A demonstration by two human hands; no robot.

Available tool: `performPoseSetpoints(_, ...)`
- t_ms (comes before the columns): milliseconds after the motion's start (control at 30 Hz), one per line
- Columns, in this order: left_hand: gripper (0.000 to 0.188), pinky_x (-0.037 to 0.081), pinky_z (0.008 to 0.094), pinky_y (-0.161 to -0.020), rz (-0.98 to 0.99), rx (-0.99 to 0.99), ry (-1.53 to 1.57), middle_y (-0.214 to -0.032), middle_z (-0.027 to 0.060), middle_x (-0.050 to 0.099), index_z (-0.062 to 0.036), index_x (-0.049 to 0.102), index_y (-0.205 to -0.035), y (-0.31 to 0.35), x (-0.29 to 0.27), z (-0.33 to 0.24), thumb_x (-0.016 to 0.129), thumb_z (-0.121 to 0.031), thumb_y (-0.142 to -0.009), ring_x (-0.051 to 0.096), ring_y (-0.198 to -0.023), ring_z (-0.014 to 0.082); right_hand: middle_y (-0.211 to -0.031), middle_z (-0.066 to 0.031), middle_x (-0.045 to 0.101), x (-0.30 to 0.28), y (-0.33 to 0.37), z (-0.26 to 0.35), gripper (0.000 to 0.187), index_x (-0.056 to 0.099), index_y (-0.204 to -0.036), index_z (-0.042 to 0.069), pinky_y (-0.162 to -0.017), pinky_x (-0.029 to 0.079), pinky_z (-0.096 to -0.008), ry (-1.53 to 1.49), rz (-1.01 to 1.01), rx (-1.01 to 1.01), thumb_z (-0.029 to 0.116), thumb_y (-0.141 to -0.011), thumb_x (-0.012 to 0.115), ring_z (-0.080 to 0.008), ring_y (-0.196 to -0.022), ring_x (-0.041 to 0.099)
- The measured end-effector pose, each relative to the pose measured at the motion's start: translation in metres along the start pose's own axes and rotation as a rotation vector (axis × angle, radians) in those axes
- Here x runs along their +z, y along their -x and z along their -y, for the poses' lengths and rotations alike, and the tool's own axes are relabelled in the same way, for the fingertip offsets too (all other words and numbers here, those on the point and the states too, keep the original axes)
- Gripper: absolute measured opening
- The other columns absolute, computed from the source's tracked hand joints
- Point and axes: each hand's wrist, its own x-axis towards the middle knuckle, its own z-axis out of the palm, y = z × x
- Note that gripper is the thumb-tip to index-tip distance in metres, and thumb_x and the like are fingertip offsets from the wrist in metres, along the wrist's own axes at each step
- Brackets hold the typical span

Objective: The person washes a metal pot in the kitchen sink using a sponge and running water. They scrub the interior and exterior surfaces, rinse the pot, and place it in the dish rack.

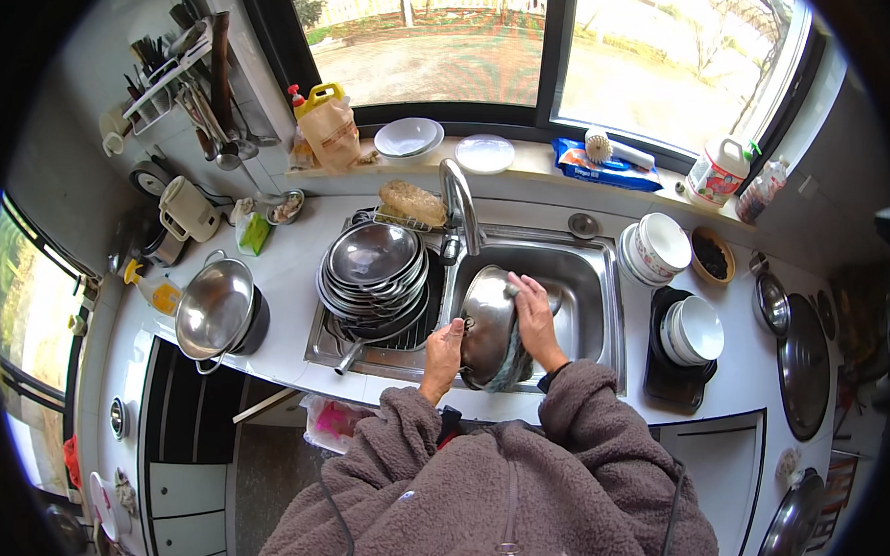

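A shiny steel pot (487, 309) is held tilted on its side over the right sink basin (589, 283). Its outer surface faces left, and a small handle fitting shows near my left hand (443, 356), which grips the pot at that side. My right hand (535, 325) is at the opposite rim, its fingers closed over a grey-green dishcloth (510, 363) that hangs down along the pot's edge. The pot's inside is mostly hidden. Above the basin, the tap (459, 205) arches over with no water visible coming from it.
Left of the pot, stacked steel bowls and pans (375, 261) fill the other basin. A two-handled steel pot (215, 307) stands farther left. White bowls (662, 244), more bowls on a black tray (674, 389) and large lids (805, 364) are to the right. Bottles and plates (409, 137) line the windowsill.
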Motion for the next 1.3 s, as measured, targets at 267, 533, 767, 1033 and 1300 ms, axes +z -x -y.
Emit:
performPoseSetpoints(267,0.044,0.054,0.0258,-0.068,-0.085,-0.253,0.472,-0.090,0.0038,0.070,0.0024,0.068,-0.102,0.017,-0.036,0.010,0.061,-0.041,-0.098,0.065,-0.075,0.0117,-0.095,-0.0158,0.067,-0.028,0.008,-0.095,0.034,0.061,-0.113,-0.003,-0.078,0.055,-0.0412,-0.731,-0.369,0.986,0.025,-0.105,0.043,-0.0277,-0.081,0.067)
performPoseSetpoints(533,0.037,0.051,0.0240,-0.068,-0.049,-0.218,0.381,-0.089,0.0017,0.069,0.0018,0.070,-0.100,0.033,-0.054,0.028,0.070,-0.035,-0.094,0.062,-0.077,0.0092,-0.115,-0.0157,0.068,-0.078,-0.038,0.067,0.036,0.056,-0.128,0.000,-0.093,0.056,-0.0397,-1.196,0.051,0.400,0.026,-0.108,0.041,-0.0250,-0.105,0.068)
performPoseSetpoints(767,0.033,0.045,0.0216,-0.064,0.061,-0.227,0.251,-0.078,-0.0020,0.066,0.0011,0.073,-0.089,0.041,-0.060,0.026,0.075,-0.031,-0.090,0.057,-0.071,0.0058,-0.126,-0.0152,0.063,-0.051,-0.030,0.114,0.035,0.062,-0.125,0.002,-0.102,0.045,-0.0372,-0.292,0.281,-0.021,0.027,-0.105,0.046,-0.0261,-0.116,0.060)
performPoseSetpoints(1033,0.035,0.042,0.0224,-0.062,-0.044,-0.190,0.172,-0.079,-0.0019,0.065,0.0041,0.071,-0.088,0.055,-0.061,0.044,0.070,-0.031,-0.094,0.053,-0.068,0.0067,-0.103,-0.0226,0.067,-0.024,0.028,0.005,0.039,0.068,-0.103,-0.001,-0.093,0.044,-0.0441,0.052,0.132,0.149,0.029,-0.102,0.043,-0.0386,-0.106,0.057)
performPoseSetpoints(1300,0.034,0.054,0.0298,-0.066,-0.279,-0.262,0.480,-0.087,0.0058,0.069,0.0018,0.067,-0.094,0.056,-0.057,0.054,0.066,-0.032,-0.097,0.064,-0.072,0.0147,-0.088,-0.0181,0.069,-0.006,0.091,-0.053,0.049,0.065,-0.106,-0.004,-0.077,0.047,-0.0381,-0.227,-0.051,0.743,0.036,-0.106,0.035,-0.0271,-0.085,0.065)
